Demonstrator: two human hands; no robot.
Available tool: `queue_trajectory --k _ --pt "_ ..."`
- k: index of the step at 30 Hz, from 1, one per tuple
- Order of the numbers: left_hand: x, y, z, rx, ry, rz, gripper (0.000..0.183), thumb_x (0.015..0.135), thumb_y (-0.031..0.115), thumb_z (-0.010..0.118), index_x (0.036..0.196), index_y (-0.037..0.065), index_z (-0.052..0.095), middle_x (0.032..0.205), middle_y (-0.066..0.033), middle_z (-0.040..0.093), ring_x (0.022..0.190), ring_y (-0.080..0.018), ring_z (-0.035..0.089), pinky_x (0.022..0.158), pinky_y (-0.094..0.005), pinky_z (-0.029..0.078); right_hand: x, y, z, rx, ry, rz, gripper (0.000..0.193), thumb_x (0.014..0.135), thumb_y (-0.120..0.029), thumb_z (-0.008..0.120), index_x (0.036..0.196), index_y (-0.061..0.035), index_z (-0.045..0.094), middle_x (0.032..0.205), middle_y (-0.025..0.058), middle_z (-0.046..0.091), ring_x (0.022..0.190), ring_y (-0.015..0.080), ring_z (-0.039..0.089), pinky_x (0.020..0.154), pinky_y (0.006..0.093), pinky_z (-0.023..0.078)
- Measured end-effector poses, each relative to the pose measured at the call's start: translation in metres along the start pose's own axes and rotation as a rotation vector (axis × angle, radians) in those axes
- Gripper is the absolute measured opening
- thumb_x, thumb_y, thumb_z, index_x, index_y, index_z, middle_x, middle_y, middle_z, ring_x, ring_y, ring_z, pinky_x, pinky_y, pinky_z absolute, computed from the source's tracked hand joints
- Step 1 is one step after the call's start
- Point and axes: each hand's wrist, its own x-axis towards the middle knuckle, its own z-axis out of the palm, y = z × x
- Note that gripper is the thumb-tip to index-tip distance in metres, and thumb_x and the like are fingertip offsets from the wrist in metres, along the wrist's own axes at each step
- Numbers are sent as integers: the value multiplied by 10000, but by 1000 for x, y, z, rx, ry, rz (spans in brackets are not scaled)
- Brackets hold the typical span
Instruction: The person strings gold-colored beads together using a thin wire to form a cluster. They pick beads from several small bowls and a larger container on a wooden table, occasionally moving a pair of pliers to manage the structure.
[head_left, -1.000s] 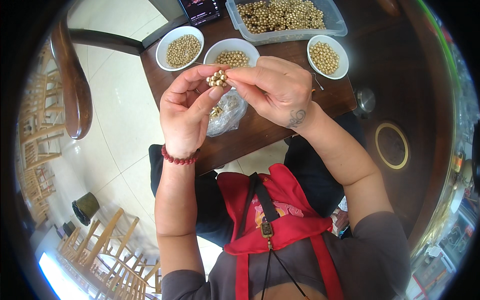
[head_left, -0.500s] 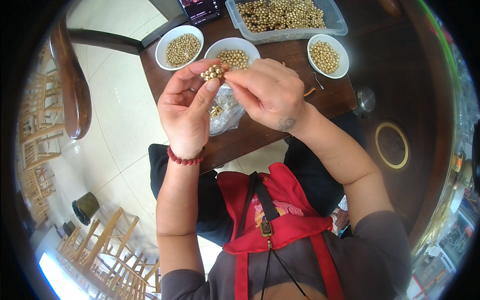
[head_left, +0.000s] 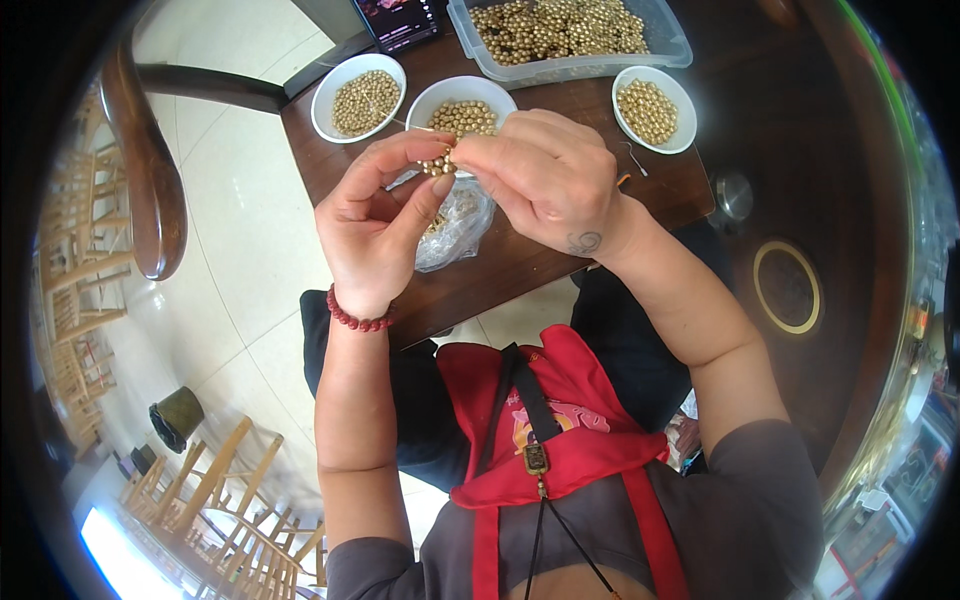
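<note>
Between the thumb and fingers of my left hand [head_left: 378, 215] is a small cluster of gold beads [head_left: 438, 164], held above the table. My right hand [head_left: 545, 180] is closed in a pinch at the cluster's right side; its fingertips are partly hidden, so what they grip is not clear. A thin pale thread [head_left: 412, 126] runs up and left from the cluster. Just beyond the hands stands a white bowl of gold beads [head_left: 462, 118]. Under them lies a clear plastic bag [head_left: 458, 232] with gold pieces in it.
White bowls of gold beads stand at the far left [head_left: 365, 97] and right [head_left: 650, 108]. At the back, a clear plastic bin [head_left: 570, 70] holds many beaded clusters, beside a phone [head_left: 398, 22]. A small metal hook tool [head_left: 637, 160] lies on the dark wooden table [head_left: 500, 285].
My left fingers have closed further over the bead cluster, which now sits slightly lower and to the right. The right hand stays pinched beside it. A thread shows above the cluster.
</note>
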Motion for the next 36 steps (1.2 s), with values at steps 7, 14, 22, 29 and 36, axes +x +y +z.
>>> queue_trajectory --k 7,14,22,29,36 --pt "-2 0 -5 -88 -87 -86 276 819 -147 618 1083 -66 609 1146 -135 612 1025 -159 605 836 -249 519 7 3 -11 42 -33 30 226 684 3 754 893 -68 705 676 55 580 568 199 548 496 287 440" --pt "-1 -7 -8 -184 -133 -63 279 804 -145 633 1069 -62 604 1144 -162 613 1042 -187 605 891 -290 504 8 2 -14 192 -90 225 134 758 -21 736 883 -60 710 717 57 649 607 161 606 511 251 454" --pt "1 -15 -5 -431 -95 -21 237 826 -107 628 1052 -48 587 1139 -194 607 1037 -229 616 913 -356 525 7 -13 -12 334 2 500 47 782 -70 707 819 -49 687 684 66 661 551 115 612 495 234 465" --pt "0 -17 -1 -543 -61 -55 215 859 -65 613 1070 -49 573 1161 -211 595 1051 -243 614 935 -391 523 7 -17 -11 256 -8 569 37 765 -75 705 792 -60 686 625 45 634 490 92 556 463 225 429" --pt "-3 -22 8 -705 30 -183 213 897 -37 571 1110 -35 568 1177 -191 602 1081 -243 603 962 -387 509 4 -14 -5 165 26 491 36 748 -67 689 775 -61 668 636 71 630 509 175 599 468 269 452"
